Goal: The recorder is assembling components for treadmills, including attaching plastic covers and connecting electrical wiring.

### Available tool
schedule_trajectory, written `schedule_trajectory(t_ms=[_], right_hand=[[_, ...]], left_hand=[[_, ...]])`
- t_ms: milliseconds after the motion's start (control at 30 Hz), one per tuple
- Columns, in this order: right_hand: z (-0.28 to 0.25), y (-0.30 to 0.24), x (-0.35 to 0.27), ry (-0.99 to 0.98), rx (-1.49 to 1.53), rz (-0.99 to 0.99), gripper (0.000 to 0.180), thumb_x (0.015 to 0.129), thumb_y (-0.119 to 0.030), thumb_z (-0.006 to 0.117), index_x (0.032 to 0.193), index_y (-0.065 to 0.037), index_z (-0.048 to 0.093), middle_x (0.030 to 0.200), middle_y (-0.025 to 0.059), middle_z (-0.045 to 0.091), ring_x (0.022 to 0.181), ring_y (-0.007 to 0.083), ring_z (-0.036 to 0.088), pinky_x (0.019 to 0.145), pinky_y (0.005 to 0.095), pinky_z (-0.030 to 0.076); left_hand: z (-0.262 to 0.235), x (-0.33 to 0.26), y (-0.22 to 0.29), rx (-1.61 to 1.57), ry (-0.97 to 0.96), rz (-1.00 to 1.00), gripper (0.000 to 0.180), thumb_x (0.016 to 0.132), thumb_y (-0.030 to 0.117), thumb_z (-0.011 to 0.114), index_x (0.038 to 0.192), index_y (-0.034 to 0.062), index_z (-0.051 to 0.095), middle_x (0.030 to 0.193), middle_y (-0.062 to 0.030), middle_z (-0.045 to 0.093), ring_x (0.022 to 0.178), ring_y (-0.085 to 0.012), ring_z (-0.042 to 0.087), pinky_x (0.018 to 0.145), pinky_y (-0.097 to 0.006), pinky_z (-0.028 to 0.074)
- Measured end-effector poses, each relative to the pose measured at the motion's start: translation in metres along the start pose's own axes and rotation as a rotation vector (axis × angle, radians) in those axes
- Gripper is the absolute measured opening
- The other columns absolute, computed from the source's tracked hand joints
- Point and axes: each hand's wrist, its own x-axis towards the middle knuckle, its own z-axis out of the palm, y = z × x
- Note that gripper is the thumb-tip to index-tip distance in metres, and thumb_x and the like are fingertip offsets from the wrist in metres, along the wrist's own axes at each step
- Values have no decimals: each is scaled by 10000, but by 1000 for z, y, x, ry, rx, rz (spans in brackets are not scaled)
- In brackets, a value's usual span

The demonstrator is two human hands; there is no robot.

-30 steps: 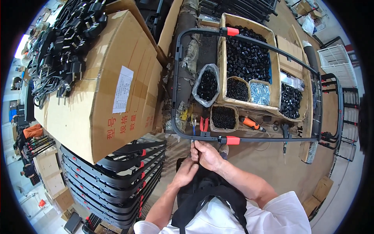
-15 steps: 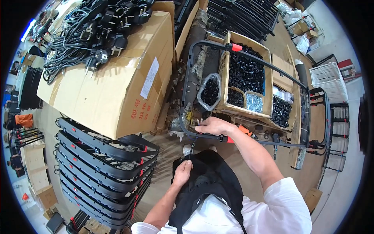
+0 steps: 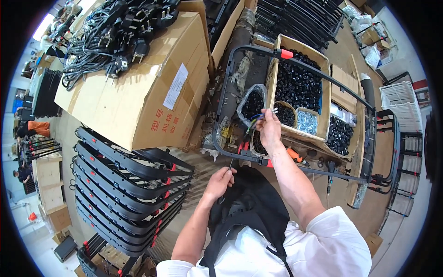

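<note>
Right hand (image 3: 269, 129) reaching far, pinching small wires (image 3: 258, 117) over parts boxes (image 3: 300, 87); left hand (image 3: 220, 179) near, gripping thin black tool (image 3: 229, 165).

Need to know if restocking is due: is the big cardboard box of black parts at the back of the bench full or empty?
Nearly full: the cardboard box holds black parts heaped close to its rim.

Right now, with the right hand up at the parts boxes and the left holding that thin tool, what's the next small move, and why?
Probably bring the right hand back down to the black frame. It already pinches a small bunch of thin wires or pins above the bag of black parts, while the left hand waits near the frame's lower bar with a thin tool raised.
</note>
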Motion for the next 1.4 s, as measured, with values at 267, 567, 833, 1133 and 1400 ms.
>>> schedule_trajectory(t_ms=[267, 567, 833, 1133, 1400], right_hand=[[31, -9, -15, -517, -556, 128, 279, 1018, -256, 675, 956, 9, 738, 702, 21, 655, 555, 117, 616, 499, 306, 446], [54, 0, 2, -577, -625, 142, 282, 1010, -271, 664, 927, -11, 736, 650, 32, 658, 514, 105, 580, 485, 297, 437], [55, -10, 14, -608, -848, 39, 348, 992, -305, 671, 1142, -10, 775, 744, 93, 736, 596, 138, 665, 592, 328, 536], [29, -70, 115, -487, -1939, -942, 155, 871, -206, 669, 878, -159, 816, 870, 146, 768, 866, 364, 750, 806, 492, 595], [34, 2, 120, -659, -2152, -889, 221, 939, -246, 616, 915, -71, 750, 888, 164, 782, 839, 341, 773, 740, 455, 593]], left_hand=[[20, 18, 22, -230, 104, -42, 240, 1128, 192, 529, 1193, -2, 655, 895, -32, 655, 796, -116, 611, 759, -278, 525], [45, 23, 21, -438, 381, -73, 182, 1086, 159, 621, 1128, -14, 655, 985, -87, 713, 852, -147, 674, 803, -300, 559], [52, 35, 16, -495, 434, -22, 160, 1061, 151, 653, 1010, 1, 676, 880, -63, 713, 775, -147, 684, 761, -308, 576], [64, 40, 6, -559, 555, 24, 124, 1051, 110, 647, 997, 1, 671, 865, -54, 708, 764, -139, 690, 730, -305, 586], [64, 38, 7, -645, 534, 21, 133, 1053, 112, 643, 1000, -7, 670, 864, -43, 691, 766, -132, 671, 739, -294, 574]])
